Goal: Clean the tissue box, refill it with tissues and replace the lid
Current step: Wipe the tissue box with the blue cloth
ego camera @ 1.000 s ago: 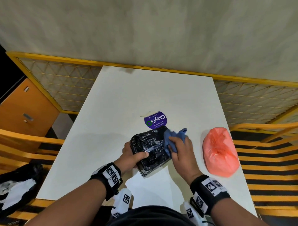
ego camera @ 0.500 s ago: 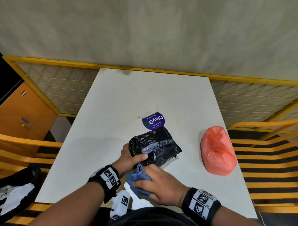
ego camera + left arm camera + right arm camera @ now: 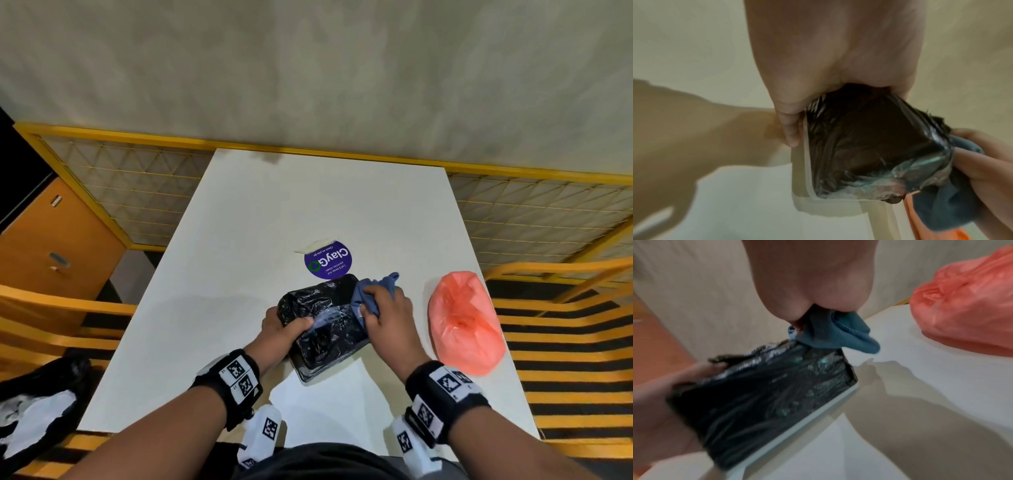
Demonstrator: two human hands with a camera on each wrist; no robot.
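The tissue box [image 3: 323,325] lies on the white table [image 3: 239,240], wrapped in crinkled black plastic, with a pale rim [image 3: 807,170] showing along its edge. My left hand [image 3: 284,325] grips its left side, thumb laid across the top. My right hand [image 3: 383,311] grips a bunched blue cloth [image 3: 375,287] and presses it against the box's far right side. The cloth [image 3: 838,335] sits at the box's [image 3: 764,389] far corner in the right wrist view. In the left wrist view the box [image 3: 869,146] and the cloth [image 3: 937,203] are close up.
A knotted orange plastic bag [image 3: 464,322] lies to the right of the box. A round purple sticker [image 3: 328,259] is on the table just beyond it. Yellow mesh railing [image 3: 120,192] borders the table's far side. Yellow slatted seats [image 3: 565,342] flank it.
My right hand has carried the blue cloth from the near left corner of the box back up to its far right side. The left hand keeps its grip.
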